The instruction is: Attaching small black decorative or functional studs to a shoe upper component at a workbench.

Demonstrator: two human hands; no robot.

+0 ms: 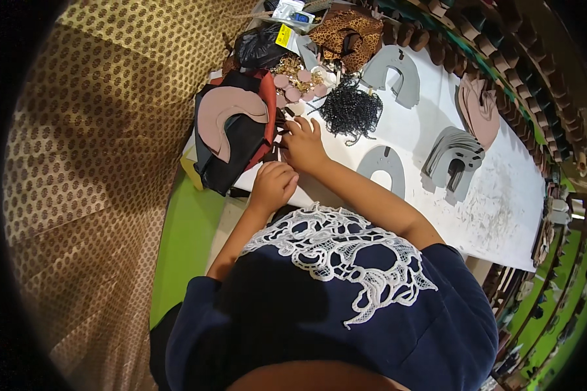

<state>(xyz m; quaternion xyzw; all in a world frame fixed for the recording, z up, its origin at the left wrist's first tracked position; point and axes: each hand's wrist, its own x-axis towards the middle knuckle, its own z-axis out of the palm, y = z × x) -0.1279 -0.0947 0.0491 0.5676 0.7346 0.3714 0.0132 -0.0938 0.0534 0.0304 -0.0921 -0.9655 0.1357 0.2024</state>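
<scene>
My left hand point(272, 188) is at the table's near left edge, its fingers curled inward; whatever they hold, if anything, is hidden. Just beyond it, my right hand point(303, 144) reaches left with its fingers spread. Its fingertips are over small dark pieces point(282, 119) too small to name. Beside both hands lies a pile of black and red sheet material point(241, 140), with a curved pink piece point(216, 116) on top. A tangled heap of black beaded strands point(351, 111) sits to the right of my right hand.
Grey U-shaped pieces lie on the white table point(502, 215), some singly point(381, 166) and others in a stack point(453, 163). Pink pieces point(477, 111) rest at the right. Farther back are pink discs point(293, 91), a black plastic bag point(261, 45) and leopard-print material point(349, 36). Shoe racks point(522, 72) line the right.
</scene>
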